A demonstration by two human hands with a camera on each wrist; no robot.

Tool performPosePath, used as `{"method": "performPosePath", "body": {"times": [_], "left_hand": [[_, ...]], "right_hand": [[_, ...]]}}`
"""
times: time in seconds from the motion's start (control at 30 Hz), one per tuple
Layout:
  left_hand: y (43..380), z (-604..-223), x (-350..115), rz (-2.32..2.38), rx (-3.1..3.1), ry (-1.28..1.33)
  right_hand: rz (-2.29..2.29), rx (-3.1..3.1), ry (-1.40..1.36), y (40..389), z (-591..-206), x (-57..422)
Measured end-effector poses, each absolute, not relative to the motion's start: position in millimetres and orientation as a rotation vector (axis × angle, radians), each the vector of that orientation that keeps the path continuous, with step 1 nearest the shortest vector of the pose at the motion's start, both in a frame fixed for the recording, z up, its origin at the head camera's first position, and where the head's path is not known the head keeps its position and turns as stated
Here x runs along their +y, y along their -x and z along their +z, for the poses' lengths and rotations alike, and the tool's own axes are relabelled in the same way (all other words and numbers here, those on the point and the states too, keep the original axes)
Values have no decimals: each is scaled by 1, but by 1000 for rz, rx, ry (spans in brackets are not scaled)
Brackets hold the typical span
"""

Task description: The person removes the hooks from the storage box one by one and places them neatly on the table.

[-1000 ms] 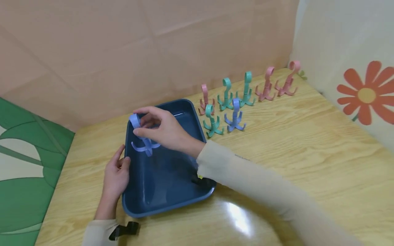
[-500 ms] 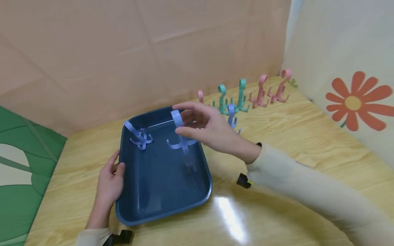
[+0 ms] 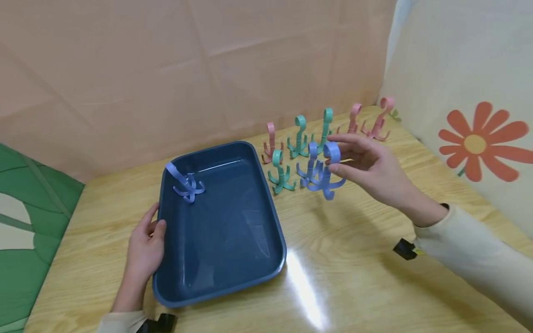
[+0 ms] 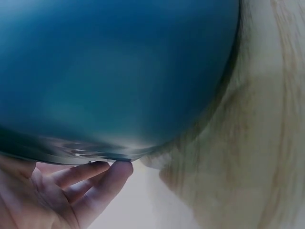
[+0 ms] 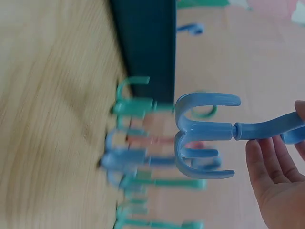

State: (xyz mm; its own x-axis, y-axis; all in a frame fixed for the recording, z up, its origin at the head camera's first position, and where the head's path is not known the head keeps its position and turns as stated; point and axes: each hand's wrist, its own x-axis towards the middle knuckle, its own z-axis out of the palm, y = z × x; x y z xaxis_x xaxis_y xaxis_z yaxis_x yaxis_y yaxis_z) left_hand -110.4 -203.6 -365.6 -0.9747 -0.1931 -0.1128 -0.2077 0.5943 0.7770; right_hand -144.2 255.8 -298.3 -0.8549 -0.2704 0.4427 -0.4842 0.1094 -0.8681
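My right hand [image 3: 376, 171] pinches the curled top of a blue four-pronged hanging hook [image 3: 326, 182], prongs down, above the table right of the tray. In the right wrist view the held hook [image 5: 205, 131] shows its prongs and stem, with fingers near its curl. My left hand [image 3: 145, 247] rests against the left side of a dark blue rectangular tray [image 3: 222, 231]. In the left wrist view its thumb and fingertips touch the tray's outer wall [image 4: 119, 86]. Another blue hook [image 3: 189, 187] leans in the tray's far left corner.
Behind the held hook stands a blue hook [image 3: 309, 170], partly covered by it. Green hooks [image 3: 281, 173] and pink hooks [image 3: 271, 148] stand in a group right of the tray, reaching toward the back right corner. A cloth wall [image 3: 208, 69] borders the table [image 3: 341, 277].
My right hand has carried the blue hook rightward, from over the tray to beside the standing hooks. My left hand stays at the tray's side.
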Motion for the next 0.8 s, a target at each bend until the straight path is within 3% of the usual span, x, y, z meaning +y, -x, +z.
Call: {"method": "performPosePath", "body": {"times": [0.3, 0.8], "left_hand": [[110, -366, -202, 1345, 2789, 387], [110, -367, -203, 1388, 2799, 373]], "right_hand": [[1691, -2306, -569, 162, -311, 294], [1573, -2436, -249, 197, -341, 301]]}}
